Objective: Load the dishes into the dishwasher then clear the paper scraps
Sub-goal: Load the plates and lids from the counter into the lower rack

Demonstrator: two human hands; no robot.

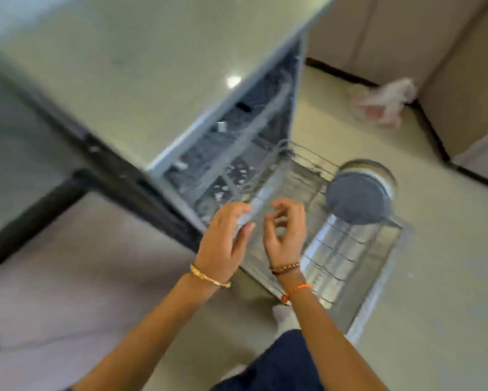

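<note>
Pale countertop fills upper left. Beige cabinet fronts upper right. Crumpled white-pink plastic bag on tiled floor, right.

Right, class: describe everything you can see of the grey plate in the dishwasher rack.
The grey plate is round, matt and dark grey, perhaps ceramic. It stands on edge, tilted, at the far end of the pulled-out wire rack, with a paler dish right behind it. Neither hand touches it. The picture is blurred, so finer detail is unclear.

Both forearms reach forward side by side; left hand has relaxed fingers, right hand has loosely curled, empty fingers.
</note>
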